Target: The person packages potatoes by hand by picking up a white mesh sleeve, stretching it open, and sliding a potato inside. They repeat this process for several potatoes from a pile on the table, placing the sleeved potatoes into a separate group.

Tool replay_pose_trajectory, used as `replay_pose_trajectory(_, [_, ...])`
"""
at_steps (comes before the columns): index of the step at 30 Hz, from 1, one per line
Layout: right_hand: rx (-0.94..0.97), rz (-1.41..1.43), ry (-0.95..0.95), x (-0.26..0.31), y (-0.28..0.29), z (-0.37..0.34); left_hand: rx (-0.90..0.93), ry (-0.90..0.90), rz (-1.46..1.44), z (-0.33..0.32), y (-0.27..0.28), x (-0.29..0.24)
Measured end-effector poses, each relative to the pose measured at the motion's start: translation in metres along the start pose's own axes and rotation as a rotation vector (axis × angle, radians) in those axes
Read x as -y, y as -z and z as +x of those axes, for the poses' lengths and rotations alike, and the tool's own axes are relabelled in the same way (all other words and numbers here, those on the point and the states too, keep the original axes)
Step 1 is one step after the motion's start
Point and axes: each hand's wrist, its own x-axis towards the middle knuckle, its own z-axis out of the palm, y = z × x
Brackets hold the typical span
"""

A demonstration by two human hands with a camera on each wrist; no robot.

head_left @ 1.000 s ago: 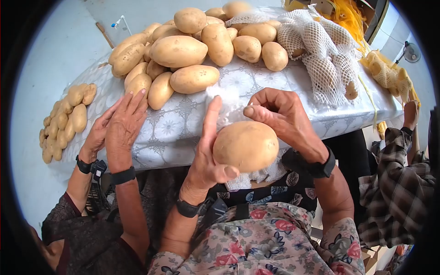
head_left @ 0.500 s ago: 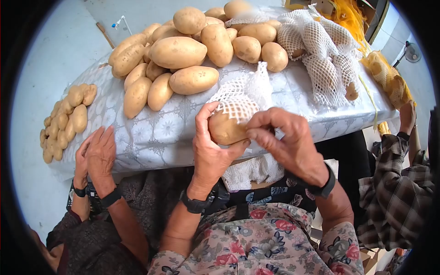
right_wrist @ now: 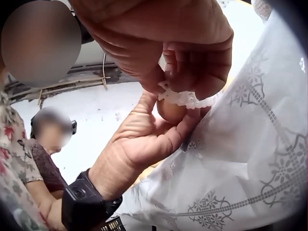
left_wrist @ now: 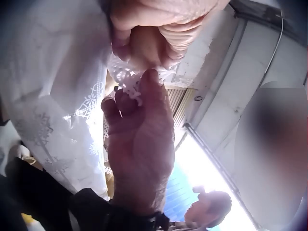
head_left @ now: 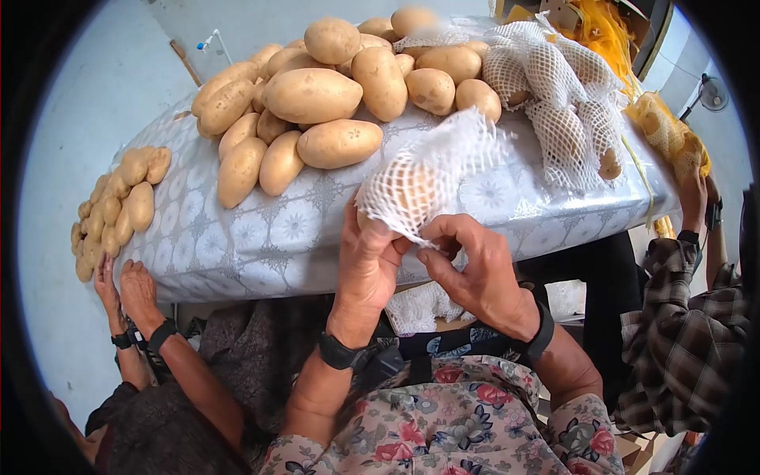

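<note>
A white foam net (head_left: 415,187) covers most of a potato (right_wrist: 171,110) held up over the table's near edge. The left hand (head_left: 366,265) grips the potato from below and the left, its thumb near the net's lower edge. With thumb and forefinger the right hand (head_left: 481,277) pinches the net's edge at the potato's near side. In the right wrist view the right hand (right_wrist: 178,48) holds that edge above the potato, and the left hand (right_wrist: 144,139) cups it from beneath. The net's loose end points up and to the right in the head view.
A pile of bare potatoes (head_left: 313,96) lies at the table's back, with netted potatoes (head_left: 552,75) to its right. A smaller potato group (head_left: 141,204) sits far left, near another person's hands (head_left: 138,290). At right, someone holds a yellow net bag (head_left: 663,131). Below the table are more white nets (head_left: 423,307).
The net has gone from bunched behind the potato to covering most of it. The right hand has moved lower beside the potato. The neighbour's hands at left have moved away toward the smaller group.
</note>
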Motion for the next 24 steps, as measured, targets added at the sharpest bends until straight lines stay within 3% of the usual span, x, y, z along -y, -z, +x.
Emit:
replay_pose_trajectory(3, [0.012,-0.102,0.241,0.014,0.001,0.008,-0.013,0.059,-0.104,-0.003,0.007,0.009])
replay_pose_trajectory(6, [0.195,0.139,0.286,0.014,-0.002,0.006,-0.027,0.134,-0.238,-0.012,0.007,0.007])
replay_pose_trajectory(7, [0.18,0.202,0.29,0.01,-0.001,0.005,0.001,0.174,-0.306,-0.008,0.014,0.008])
replay_pose_trajectory(10, [-0.104,0.093,0.036,0.009,0.009,0.002,0.106,0.224,-0.351,-0.003,0.016,0.004])
replay_pose_trajectory(11, [-0.154,-0.072,0.14,0.006,0.011,0.008,0.122,0.251,-0.393,-0.002,0.019,0.004])
replay_pose_trajectory(15, [-0.192,-0.21,0.31,0.009,0.0,0.024,0.086,0.289,-0.344,-0.002,0.004,0.004])
replay_pose_trajectory(21, [-0.026,0.019,0.029,0.003,0.0,0.021,0.131,0.298,-0.219,0.0,0.023,0.01])
replay_pose_trajectory(24, [0.258,-0.04,0.233,0.009,0.005,0.008,-0.036,0.211,-0.223,-0.005,0.018,0.01])
